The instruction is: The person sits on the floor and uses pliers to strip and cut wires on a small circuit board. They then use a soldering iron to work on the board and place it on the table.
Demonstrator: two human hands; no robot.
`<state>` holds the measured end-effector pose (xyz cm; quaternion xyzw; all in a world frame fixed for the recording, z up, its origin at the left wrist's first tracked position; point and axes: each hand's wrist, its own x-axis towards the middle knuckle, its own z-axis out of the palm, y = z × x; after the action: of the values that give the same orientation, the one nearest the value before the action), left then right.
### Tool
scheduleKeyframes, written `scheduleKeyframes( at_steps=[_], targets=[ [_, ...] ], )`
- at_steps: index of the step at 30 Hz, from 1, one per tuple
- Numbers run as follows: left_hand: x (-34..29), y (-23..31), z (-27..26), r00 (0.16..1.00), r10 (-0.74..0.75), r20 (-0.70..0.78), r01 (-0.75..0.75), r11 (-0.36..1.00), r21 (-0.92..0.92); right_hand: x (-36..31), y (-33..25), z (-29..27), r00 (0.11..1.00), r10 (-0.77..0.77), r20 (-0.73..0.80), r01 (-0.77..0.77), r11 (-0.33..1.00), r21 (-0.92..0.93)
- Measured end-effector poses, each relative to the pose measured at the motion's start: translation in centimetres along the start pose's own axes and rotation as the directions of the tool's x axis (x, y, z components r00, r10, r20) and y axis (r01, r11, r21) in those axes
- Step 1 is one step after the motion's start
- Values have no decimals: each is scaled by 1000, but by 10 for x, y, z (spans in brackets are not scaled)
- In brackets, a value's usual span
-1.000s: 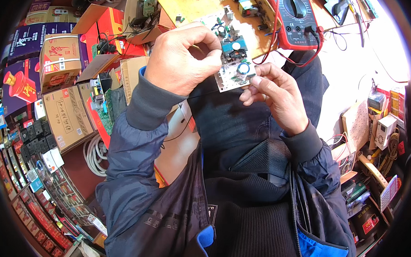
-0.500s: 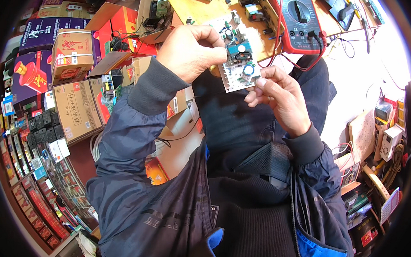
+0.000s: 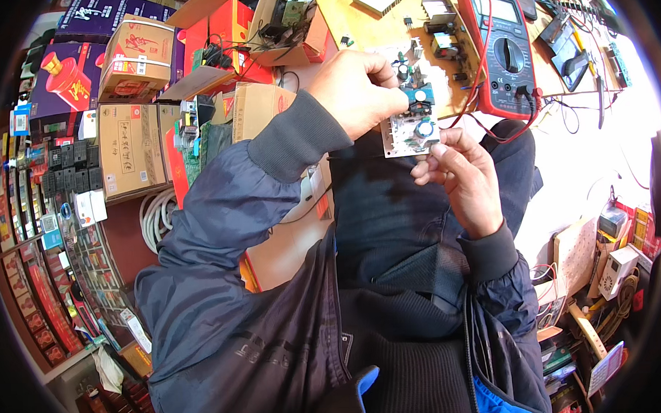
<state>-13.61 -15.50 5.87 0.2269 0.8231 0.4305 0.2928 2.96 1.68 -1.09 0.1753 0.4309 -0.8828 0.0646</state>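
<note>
A pale circuit board (image 3: pixel 399 140) is held up over my lap, close to the table's near edge. Capacitors, a blue-green transformer (image 3: pixel 418 99) and other parts stand on its upper side. My left hand (image 3: pixel 363 89) grips the board's left edge, its thumb lying by the transformer. At the near right corner, my right hand (image 3: pixel 466 174) pinches the board's edge between thumb and forefinger, next to a large round capacitor (image 3: pixel 424 129). The other fingers of that hand curl below, and the board hides the left fingertips.
Right of the board, a red multimeter (image 3: pixel 502 69) with red and black leads lies on the wooden table (image 3: pixel 349 24). A second board (image 3: pixel 449 46) with metal heatsinks is beside it. Open cardboard boxes (image 3: pixel 292 33) of electronic parts stand to the left, near coiled cable (image 3: pixel 156 220).
The whole view has shifted, so table, multimeter and boxes sit lower and further right. Both hands keep hold of the circuit board, with little change in grip.
</note>
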Motion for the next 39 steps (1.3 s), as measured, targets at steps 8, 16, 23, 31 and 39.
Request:
scheduleKeyframes(
  at_steps=[8, 16, 23, 31, 39],
  targets=[
    [2, -1, -3, 1000, 8, -4, -8, 1000, -5, 1, 4, -2, 999, -12, 35, 12, 1000, -6],
    [-2, -5, -17, 999, -14, -51, 3, 980, -197, -4, -3, 0, 1000, 13, 14, -11, 996, -86],
    [-42, 16, -16, 987, 98, -125, -125, 964, -234, -44, -31, 27, 927, -366, -79, 275, 810, -518],
    [-78, 42, 42, 985, 125, -121, -158, 935, -319, -42, -58, 47, 735, -585, 341, 625, 391, -675],
    [-83, 27, 53, 989, 95, -115, -139, 865, -481, -49, -50, 42, 776, -573, 263, 574, 471, -670]
  ],
)
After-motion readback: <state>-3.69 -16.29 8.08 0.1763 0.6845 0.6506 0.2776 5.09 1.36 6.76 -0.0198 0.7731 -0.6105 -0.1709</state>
